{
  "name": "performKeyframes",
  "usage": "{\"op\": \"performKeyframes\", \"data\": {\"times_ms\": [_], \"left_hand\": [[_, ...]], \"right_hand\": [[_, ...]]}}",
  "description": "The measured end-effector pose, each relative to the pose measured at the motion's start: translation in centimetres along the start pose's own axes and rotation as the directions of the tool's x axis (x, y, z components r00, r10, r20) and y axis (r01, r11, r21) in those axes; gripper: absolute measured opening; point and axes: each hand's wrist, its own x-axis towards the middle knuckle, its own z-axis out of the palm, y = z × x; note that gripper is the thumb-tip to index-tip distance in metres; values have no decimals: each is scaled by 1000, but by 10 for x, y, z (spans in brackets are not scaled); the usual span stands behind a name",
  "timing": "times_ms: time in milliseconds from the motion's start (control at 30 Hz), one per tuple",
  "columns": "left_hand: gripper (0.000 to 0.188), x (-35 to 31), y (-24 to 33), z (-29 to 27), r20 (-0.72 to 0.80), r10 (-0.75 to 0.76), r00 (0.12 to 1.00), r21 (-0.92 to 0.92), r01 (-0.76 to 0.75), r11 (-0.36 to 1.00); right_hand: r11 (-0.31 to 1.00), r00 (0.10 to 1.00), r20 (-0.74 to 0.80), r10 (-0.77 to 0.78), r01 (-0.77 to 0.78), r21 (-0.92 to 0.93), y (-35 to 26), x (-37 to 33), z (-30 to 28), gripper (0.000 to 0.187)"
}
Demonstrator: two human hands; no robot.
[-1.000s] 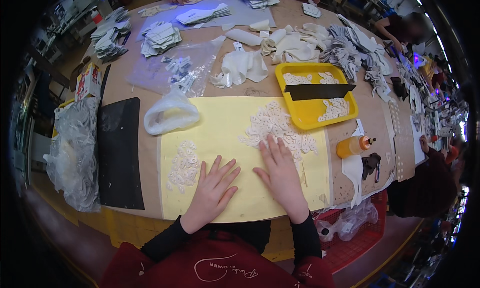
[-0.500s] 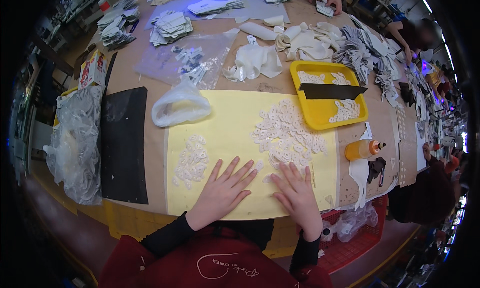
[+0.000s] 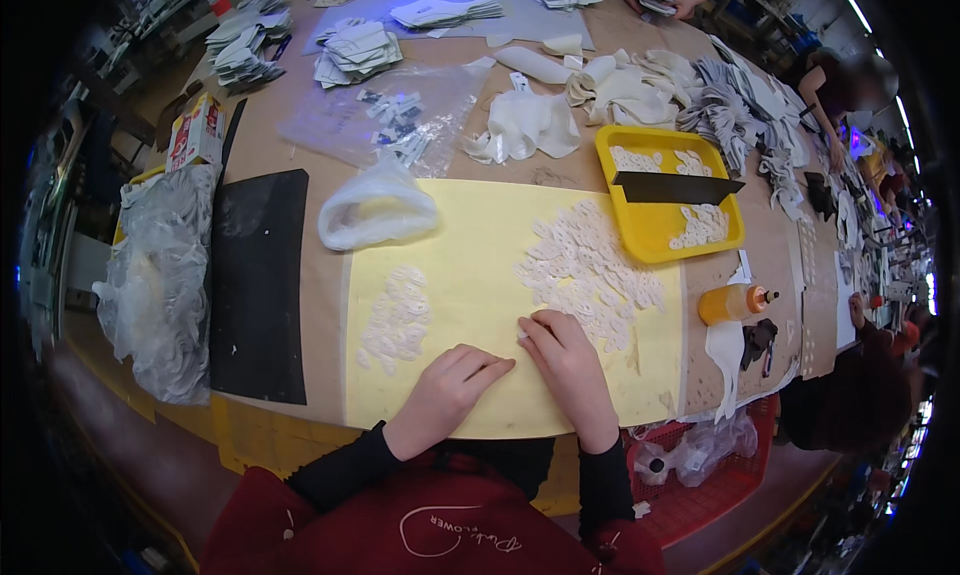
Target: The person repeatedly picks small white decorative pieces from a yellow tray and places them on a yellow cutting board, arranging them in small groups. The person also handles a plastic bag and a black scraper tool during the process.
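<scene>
My right hand is closed in a pinch, with a small pale oval piece between thumb and fingertips. To its left, my left hand has its fingers drawn together, the tips pointing at the right hand. Whether anything is between them is hidden. Both hands are just over the front part of a yellow sheet. A large loose pile of the same pale pieces spreads beyond my right hand. On the sheet's left side is a smaller pile of pieces.
A yellow tray with a black divider holds more pieces. An orange bottle stands at right. A plastic bag lies behind the sheet, a black board at left. Co-workers' hands handle fabric stacks at the far edge.
Both hands were spread flat on the sheet, fingers apart. Now the fingers are drawn in, and the right pinches a piece. A co-worker's hands at the far right now hold up a small stack.
</scene>
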Motion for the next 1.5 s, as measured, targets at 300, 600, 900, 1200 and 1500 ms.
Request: {"op": "performKeyframes", "data": {"times_ms": [300, 600, 900, 1200, 1500], "left_hand": [[22, 8, 0, 7, -103, -68, 992, -137, 54, 989], [23, -11, -5, -8, -30, 14, 999, 102, -11, 995], [23, -6, -3, -8, -70, -45, 997, 47, 49, 998], [19, -10, -11, -3, -66, -37, 997, 33, 40, 999], [26, -10, -11, -5, -49, -58, 997, 10, 59, 998]], "right_hand": [[991, 996, 1, 93, -92, 102, 4, 4, -2, 29], [996, 993, -72, 90, -90, 3, -5, -7, -22, 24], [997, 998, 63, -17, 22, -76, -24, -29, -15, 20], [979, 997, -63, 53, -64, -195, -14, -14, -6, 20], [978, 987, -89, 133, -146, -151, -27, -15, -1, 16]]}}
